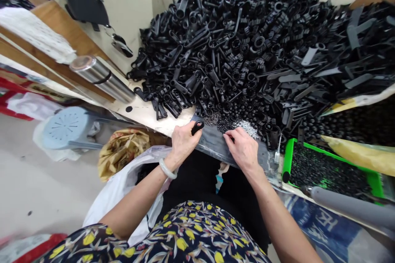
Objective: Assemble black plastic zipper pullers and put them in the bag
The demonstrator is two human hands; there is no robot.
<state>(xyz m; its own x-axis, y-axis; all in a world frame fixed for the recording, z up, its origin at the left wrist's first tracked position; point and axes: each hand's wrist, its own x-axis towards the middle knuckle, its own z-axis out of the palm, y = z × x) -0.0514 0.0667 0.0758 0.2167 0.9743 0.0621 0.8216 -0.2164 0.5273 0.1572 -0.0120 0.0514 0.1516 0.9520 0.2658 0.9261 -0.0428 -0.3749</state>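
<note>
My left hand (184, 139) is closed around a black plastic part with a ring-shaped end (198, 127) that sticks up by the thumb. My right hand (244, 148) is pinched over the grey board (212, 141), with a small black piece (232, 140) showing at its fingertips; its exact kind is hidden. Beside the right fingers lies a small pile of silvery pins (247, 128). Small black pieces (225, 123) are heaped just beyond the board, between both hands.
A large mound of black plastic parts (216, 41) fills the back of the table. A steel flask (103, 78) leans at left. To the right are a screwdriver-like tool (277, 152), a green tray (288, 158) of small black pieces and a grey cylindrical tool (345, 205).
</note>
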